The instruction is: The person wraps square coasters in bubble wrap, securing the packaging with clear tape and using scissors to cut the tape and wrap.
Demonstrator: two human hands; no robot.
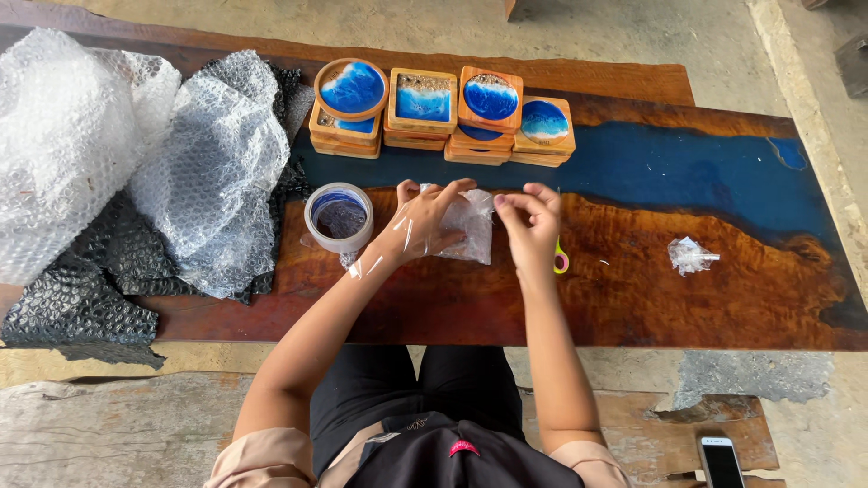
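Nearest us, our left hand (pixel 425 221) presses down on a bubble-wrapped bundle (pixel 470 226) while our right hand (pixel 529 221) pinches its edge — one piece seems nearly wrapped. Beyond the tape roll (pixel 339 217), the coaster stacks (pixel 443 113) still lie bare at the table's (pixel 705 298) far edge — open room lies rightward.

Wrapped item (pixel 470 226) hidden (bubble wrap); phone (pixel 721 462) cut off.

A wood-and-blue-resin table (pixel 705 271) carries everything. Left of the hands sit a tape roll (pixel 339 217) and bubble wrap sheets (pixel 136 154); beyond them, stacked resin coasters (pixel 443 113). To their right lies a crumpled plastic scrap (pixel 691 256).
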